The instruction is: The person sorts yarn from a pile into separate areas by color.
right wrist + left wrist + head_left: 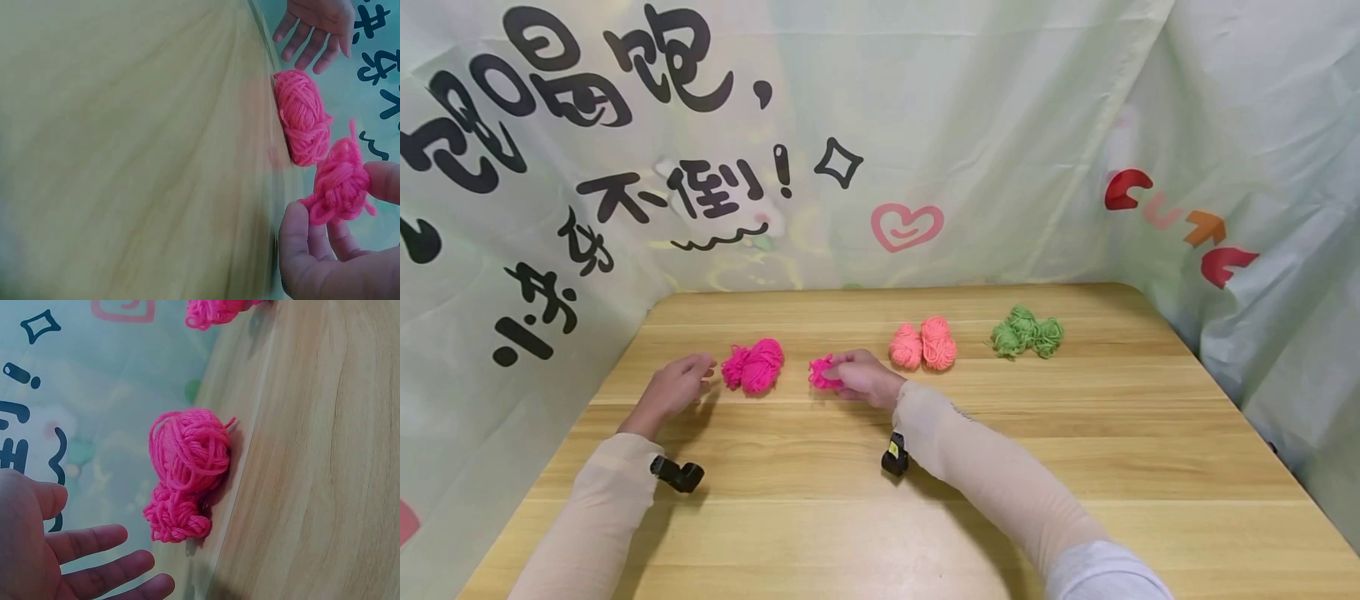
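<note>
My right hand [865, 379] pinches a small bundle of hot pink yarn [340, 184] between thumb and fingers, over the middle of the table. To its left lie hot pink yarn balls [760, 367], a larger one beside a smaller one. My left hand [673, 389] is just left of these, apart from them. In the left wrist view its fingers [103, 575] are spread and hold nothing. Right of my right hand sit two coral yarn balls [937, 343], side by side. Farther right is a clump of green yarn balls [1026, 332].
The wooden table [805, 500] ends at a hanging printed cloth [1000, 125] along the back and sides. A small black wrist camera [677, 475] is strapped to the left sleeve, another black camera [894, 457] to the right.
</note>
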